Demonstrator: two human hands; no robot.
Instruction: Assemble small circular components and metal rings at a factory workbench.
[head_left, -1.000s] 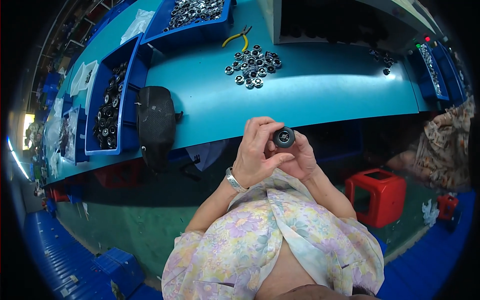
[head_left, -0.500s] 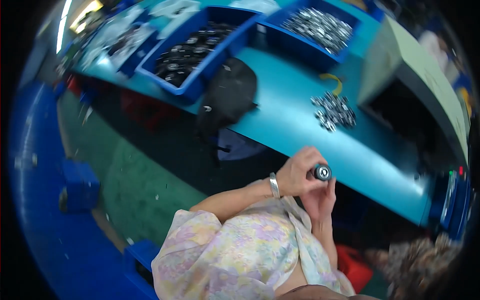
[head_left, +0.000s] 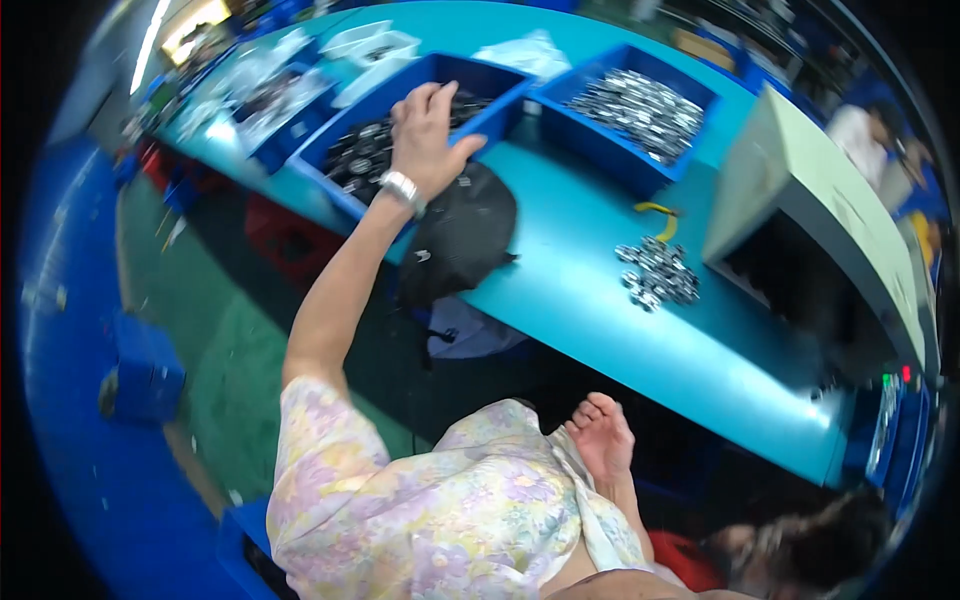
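My left hand (head_left: 430,140), with a silver bracelet at its wrist, reaches over a blue bin (head_left: 345,200) of black parts (head_left: 362,155). Its fingers are spread, and I see nothing held in them. My right hand (head_left: 602,438) is near my body, off the table's front edge. Its palm is turned up and its fingers are loosely curled, with nothing visible in them. A black bag-like thing (head_left: 465,235) lies over the table edge below my left wrist. On the table is a small heap of shiny metal pieces (head_left: 658,275).
A second blue bin (head_left: 590,135) holds many silver parts. A yellow curved thing (head_left: 660,218) lies by the heap. A pale machine housing (head_left: 815,190) with a dark opening stands at the right of the teal table (head_left: 560,245). Other people are at the right edge.
Both hands were together at a dark cylinder with a round, light-marked end. My left hand has moved up and left to the bin, and the cylinder is out of sight. My right hand has lowered.
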